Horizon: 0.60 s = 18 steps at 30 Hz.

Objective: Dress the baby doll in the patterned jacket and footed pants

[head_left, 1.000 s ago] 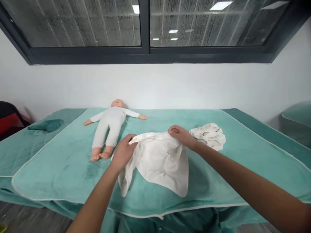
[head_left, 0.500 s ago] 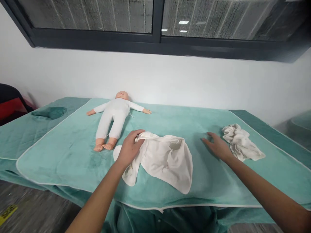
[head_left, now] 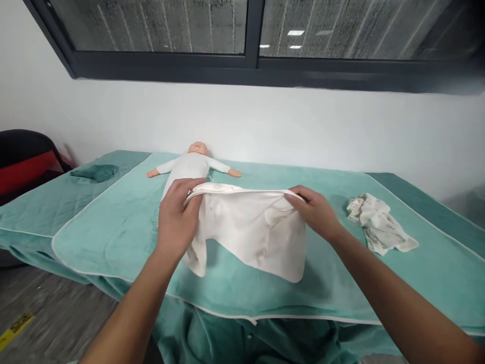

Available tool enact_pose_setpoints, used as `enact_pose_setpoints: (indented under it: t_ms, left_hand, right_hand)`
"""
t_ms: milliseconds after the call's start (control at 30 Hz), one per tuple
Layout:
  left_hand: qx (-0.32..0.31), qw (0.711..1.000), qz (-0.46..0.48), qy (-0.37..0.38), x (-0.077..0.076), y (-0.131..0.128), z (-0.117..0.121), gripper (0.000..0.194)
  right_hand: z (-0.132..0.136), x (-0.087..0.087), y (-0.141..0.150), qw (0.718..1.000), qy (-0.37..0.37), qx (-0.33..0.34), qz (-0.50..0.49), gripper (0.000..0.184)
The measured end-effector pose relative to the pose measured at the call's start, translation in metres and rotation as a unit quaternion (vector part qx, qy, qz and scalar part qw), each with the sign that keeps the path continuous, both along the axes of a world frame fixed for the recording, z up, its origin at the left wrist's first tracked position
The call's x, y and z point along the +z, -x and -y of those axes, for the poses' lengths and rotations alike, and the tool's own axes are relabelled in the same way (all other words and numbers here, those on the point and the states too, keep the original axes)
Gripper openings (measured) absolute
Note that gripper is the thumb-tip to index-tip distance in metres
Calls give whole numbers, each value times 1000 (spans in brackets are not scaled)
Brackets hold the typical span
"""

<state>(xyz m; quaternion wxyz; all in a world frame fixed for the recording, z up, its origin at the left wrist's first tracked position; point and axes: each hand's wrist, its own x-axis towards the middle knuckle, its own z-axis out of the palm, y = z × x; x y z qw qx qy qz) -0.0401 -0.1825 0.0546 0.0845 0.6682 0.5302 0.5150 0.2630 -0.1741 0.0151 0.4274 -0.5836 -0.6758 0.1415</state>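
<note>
In the head view, a white cloth garment (head_left: 250,227) is being held up by its top edge over a teal blanket (head_left: 113,237) that is covering a table. The left corner of that edge is being gripped by the left hand (head_left: 177,217), whose fingers are being curled over the fabric with the thumb tucked under the fold. The right corner is being pinched by the right hand (head_left: 314,212), with the fingers closed on the hem and the back of the hand turned upward. The edge is being stretched nearly straight between the two hands, and the lower part of the garment is being left to hang down and rest on the blanket near the front edge of the table. A baby doll (head_left: 189,164) in a white suit is lying on its back behind the garment, close to the wall, with its arms spread; its legs are being hidden by the left hand and the raised cloth. A crumpled white cloth (head_left: 379,222) is lying on the blanket to the right, well apart from the right hand.
</note>
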Motion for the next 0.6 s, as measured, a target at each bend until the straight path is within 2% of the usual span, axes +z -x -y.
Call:
enact_pose_setpoints:
  t_ms: [67,100,167,300,433,467,533,600]
  left_hand:
    - [13,1000,0,-5,5,-3,2,28]
    - [20,1000,2,-9,7,-5,2,29]
    - [39,999,5,-16,10,-8,0,28]
    - [58,996,-65,29,11,-9,-15,26]
    - [48,978,-169,113,2,-13,-53,27]
    - [43,973,-187,133,-3,-16,-64,28]
    - [35,963,-211,165,-17,-26,-83,29]
    - [28,956,-252,147,-38,-42,-90,37]
  right_hand:
    - [10,14,-10,993,-100,-45,44,18]
    - [14,19,-17,985,-139,-73,68,21]
    - [22,24,-32,973,-166,-122,101,31]
    - [30,31,-68,976,-51,-187,102,35]
    - [22,38,-91,961,71,-198,181,31]
    - [18,36,-90,951,97,-200,214,31]
    - [12,22,-79,929,99,-207,292,34]
    - [7,-6,-56,911,23,-186,367,43]
